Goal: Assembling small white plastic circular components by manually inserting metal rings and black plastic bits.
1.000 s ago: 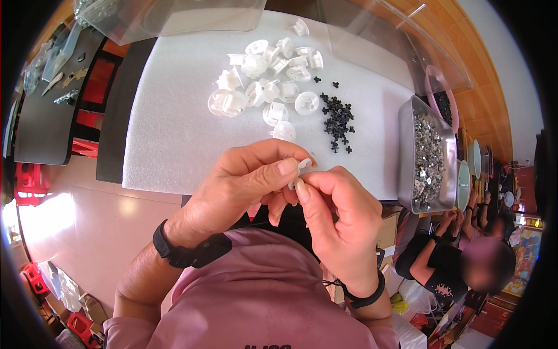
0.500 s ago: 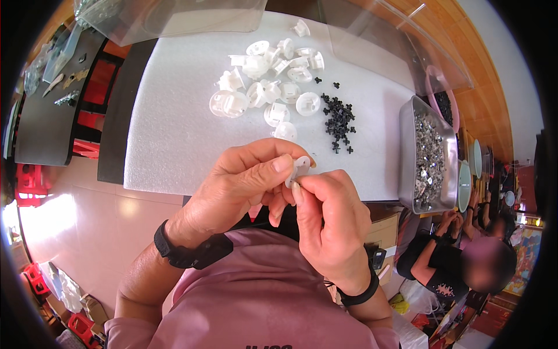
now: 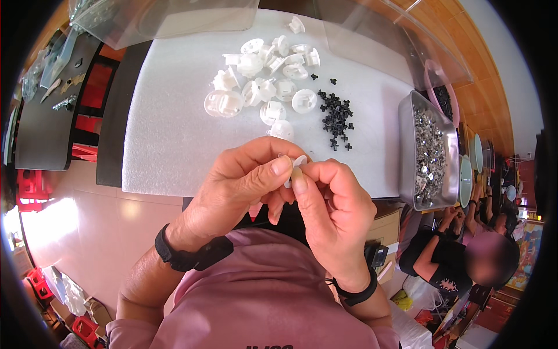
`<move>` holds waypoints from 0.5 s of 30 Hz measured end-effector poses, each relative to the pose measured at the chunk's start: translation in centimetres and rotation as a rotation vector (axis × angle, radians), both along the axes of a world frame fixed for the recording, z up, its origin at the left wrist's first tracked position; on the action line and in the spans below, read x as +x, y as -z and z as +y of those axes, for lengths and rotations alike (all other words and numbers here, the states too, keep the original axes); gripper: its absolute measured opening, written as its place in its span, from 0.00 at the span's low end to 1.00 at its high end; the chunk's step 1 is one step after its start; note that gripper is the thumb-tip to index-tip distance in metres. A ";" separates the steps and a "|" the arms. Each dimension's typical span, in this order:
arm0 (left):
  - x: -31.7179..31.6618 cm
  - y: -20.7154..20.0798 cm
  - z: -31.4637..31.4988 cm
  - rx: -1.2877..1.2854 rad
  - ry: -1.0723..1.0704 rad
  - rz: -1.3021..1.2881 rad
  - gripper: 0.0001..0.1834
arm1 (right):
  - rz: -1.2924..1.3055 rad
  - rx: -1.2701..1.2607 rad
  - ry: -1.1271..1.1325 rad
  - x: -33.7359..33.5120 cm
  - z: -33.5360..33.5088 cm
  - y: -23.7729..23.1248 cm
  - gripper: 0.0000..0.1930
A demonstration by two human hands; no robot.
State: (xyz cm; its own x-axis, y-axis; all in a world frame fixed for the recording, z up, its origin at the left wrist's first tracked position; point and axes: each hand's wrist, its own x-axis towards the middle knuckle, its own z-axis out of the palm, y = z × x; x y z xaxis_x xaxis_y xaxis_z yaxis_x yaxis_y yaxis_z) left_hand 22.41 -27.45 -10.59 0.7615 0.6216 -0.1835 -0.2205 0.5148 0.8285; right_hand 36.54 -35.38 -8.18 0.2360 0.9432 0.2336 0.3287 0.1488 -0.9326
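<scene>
My left hand point(image 3: 247, 174) pinches a small white plastic part point(image 3: 299, 161) between thumb and fingers, just off the near edge of the foam-topped table. The thumb and forefinger of my right hand point(image 3: 334, 203) close on the same part from the right; its lower side is mostly hidden by the fingertips. Beyond my hands lies a loose heap of round white plastic pieces point(image 3: 251, 64) with raised middles. The closest white disc point(image 3: 282, 130) rests just past my left fingers. Right of the heap, small black cross-shaped pieces point(image 3: 337, 116) form a pile.
A metal tray point(image 3: 408, 157) of small shiny metal parts stands at the table's right edge. Behind it is a pink basin point(image 3: 433, 72) holding dark pieces. Clear plastic sheets point(image 3: 174, 20) hang over the far edge. A co-worker point(image 3: 436, 256) sits at the right.
My right thumb has moved up and now presses over the front of the white part, covering more of it. My left hand stays nearly still. The whole view has shifted slightly.
</scene>
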 end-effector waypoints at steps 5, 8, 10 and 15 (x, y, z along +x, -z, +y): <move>-0.1 0.0 -0.1 -0.013 0.004 0.012 0.18 | 0.027 0.003 0.006 0.0 0.0 0.4 0.04; -0.2 0.0 -0.1 -0.029 -0.003 -0.004 0.18 | 0.016 -0.004 -0.004 0.1 -0.1 0.3 0.04; -0.2 0.0 -0.1 -0.013 -0.002 0.013 0.17 | 0.002 -0.004 -0.013 0.1 -0.2 0.2 0.04; -0.3 0.1 0.1 0.004 0.012 -0.014 0.18 | -0.037 -0.021 -0.012 -0.1 -0.5 -0.1 0.03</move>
State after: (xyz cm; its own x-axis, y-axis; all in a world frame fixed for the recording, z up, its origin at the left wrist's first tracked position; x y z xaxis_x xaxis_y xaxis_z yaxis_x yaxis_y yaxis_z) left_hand 22.16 -27.34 -10.66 0.7715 0.6130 -0.1704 -0.2259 0.5144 0.8273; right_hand 36.43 -35.84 -8.10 0.2160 0.9509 0.2218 0.3613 0.1332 -0.9229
